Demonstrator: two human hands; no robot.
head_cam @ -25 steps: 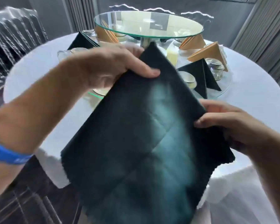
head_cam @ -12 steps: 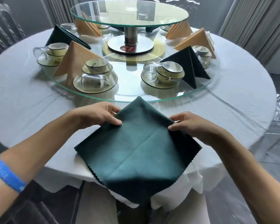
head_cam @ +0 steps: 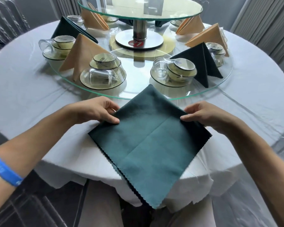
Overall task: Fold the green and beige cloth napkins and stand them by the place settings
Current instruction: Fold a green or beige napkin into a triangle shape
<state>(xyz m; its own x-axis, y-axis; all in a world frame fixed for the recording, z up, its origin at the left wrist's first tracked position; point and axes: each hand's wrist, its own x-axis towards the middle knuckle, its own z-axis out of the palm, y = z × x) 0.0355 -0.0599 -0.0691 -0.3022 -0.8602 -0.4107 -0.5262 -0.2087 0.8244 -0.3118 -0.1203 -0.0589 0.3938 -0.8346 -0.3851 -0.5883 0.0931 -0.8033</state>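
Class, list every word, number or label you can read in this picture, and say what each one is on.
"21": red round sticker on the metal base of the glass stand.
Print on the upturned bowls: too blurred to read.
Print on the blue wristband: too blurred to read.

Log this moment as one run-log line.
green napkin flat on table edge | left hand pinches left corner | right hand pinches right corner | not yet folded into a standing shape

The green napkin (head_cam: 147, 136) lay flat as a folded square, turned diamond-wise on the white tablecloth (head_cam: 23, 95). Its far corner overlapped the rim of the glass turntable (head_cam: 226, 79); its near, scalloped corner overhung the table edge. A centre crease ran diagonally across it.
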